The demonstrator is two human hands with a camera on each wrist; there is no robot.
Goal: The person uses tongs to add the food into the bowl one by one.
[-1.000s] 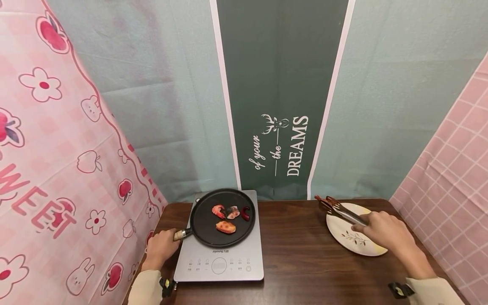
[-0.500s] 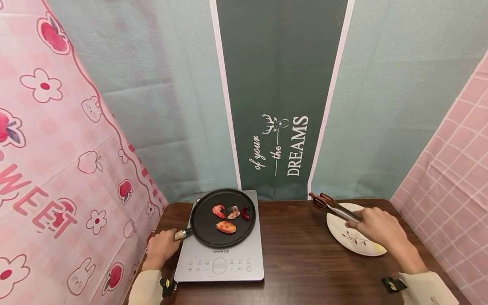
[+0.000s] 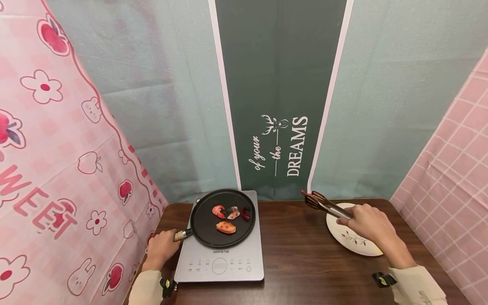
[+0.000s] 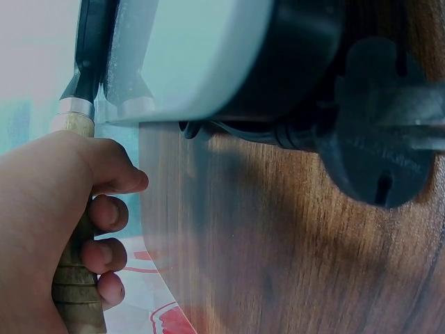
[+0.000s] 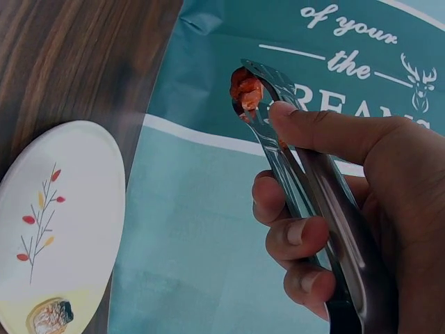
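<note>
My left hand (image 3: 162, 248) grips the wooden handle (image 4: 76, 282) of a flat black frying pan (image 3: 207, 231), fingers wrapped round it in the left wrist view. The pan sits on a silver induction cooktop (image 3: 244, 271). In it lie a shrimp (image 3: 218, 211), a dark-skinned fish piece (image 3: 233, 212), a dark red curved piece (image 3: 245, 214) and a browned orange piece (image 3: 226, 227). Metal tongs (image 3: 332, 209) are in my right hand (image 3: 371, 224), raised over the plate's left side. A reddish-brown food piece (image 5: 247, 92) is pinched between the tong tips.
A white oval plate (image 3: 356, 248) with a leaf-sprig print stands at the right of the brown wooden table (image 3: 297, 254). One small dark-edged food piece (image 5: 52, 316) lies on it. A black plug (image 4: 379, 132) is beside the cooktop. Printed cloths hang behind.
My right hand has moved left with the tongs, bringing their tips past the plate's left edge toward the cooktop. The left hand and pan stay nearly still.
</note>
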